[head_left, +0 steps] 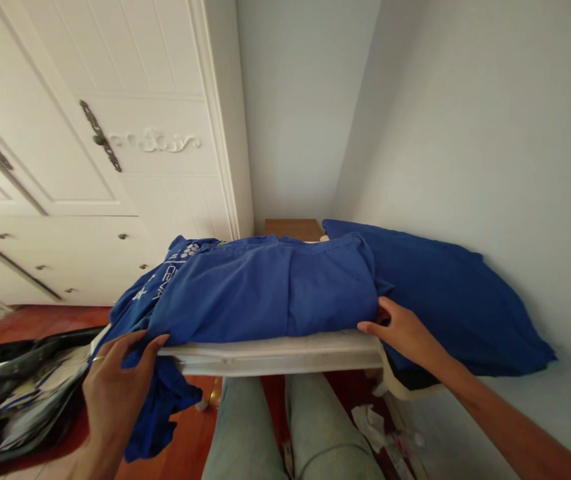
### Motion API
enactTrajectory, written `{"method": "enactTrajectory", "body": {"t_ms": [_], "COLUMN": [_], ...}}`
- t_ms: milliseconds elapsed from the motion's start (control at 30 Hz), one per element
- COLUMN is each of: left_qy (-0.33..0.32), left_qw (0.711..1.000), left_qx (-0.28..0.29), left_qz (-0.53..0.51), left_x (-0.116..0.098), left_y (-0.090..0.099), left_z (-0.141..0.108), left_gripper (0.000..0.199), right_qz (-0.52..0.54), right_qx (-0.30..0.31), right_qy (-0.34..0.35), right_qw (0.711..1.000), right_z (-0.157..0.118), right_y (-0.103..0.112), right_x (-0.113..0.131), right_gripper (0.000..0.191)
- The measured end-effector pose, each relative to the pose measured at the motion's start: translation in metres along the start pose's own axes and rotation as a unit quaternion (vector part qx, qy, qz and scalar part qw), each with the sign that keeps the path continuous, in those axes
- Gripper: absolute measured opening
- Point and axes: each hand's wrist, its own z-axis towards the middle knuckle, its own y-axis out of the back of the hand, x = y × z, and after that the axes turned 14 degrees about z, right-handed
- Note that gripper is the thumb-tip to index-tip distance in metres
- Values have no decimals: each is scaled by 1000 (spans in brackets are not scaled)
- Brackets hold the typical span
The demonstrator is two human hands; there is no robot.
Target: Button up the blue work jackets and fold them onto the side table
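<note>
Pinched the near left edge of a blue garment (265, 293) between thumb and fingers of the left hand (120, 370), lower left of the frame. Had an open black bag (20, 350) farther left, below the white wardrobe (165, 60) filling the upper left. Let a loose blue end (160, 400) dangle under that hand, with white lettering (166, 281) above, apparently not yet squared up. Spread the main part over a white board (285, 360) at mid-frame, fairly flat and seemingly folded over already. Pinched the near right corner with the right hand (400, 327), right of centre, between thumb and forefinger. Showed more blue cloth (455, 300) at far right, beside the grey wall (515, 133); could not tell whether separate. Seemed partly done: middle neat, left end loose.
</note>
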Motion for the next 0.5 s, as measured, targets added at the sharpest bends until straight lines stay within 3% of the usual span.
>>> {"method": "enactTrajectory", "body": {"t_ms": [133,233,333,433,500], "left_qy": [119,127,162,221,241], "left_qw": [988,969,922,859,836], "left_qx": [60,61,60,113,152], "left_qz": [-80,-205,-346,-448,-469], "left_x": [10,18,23,21,18], "left_y": [-12,-16,-17,-16,-12], "left_z": [7,18,28,36,41], "left_gripper": [40,32,18,18,19], "right_qz": [15,69,154,196,206], "right_qx": [-9,30,94,122,131], "right_qy": [27,52,46,-14,-56], "right_qw": [999,996,983,973,968], "right_z": [5,15,28,40,44], "right_y": [-5,12,37,55,60], "right_x": [1,-1,-3,-4,-4], "right_gripper": [34,35,37,49,59]}}
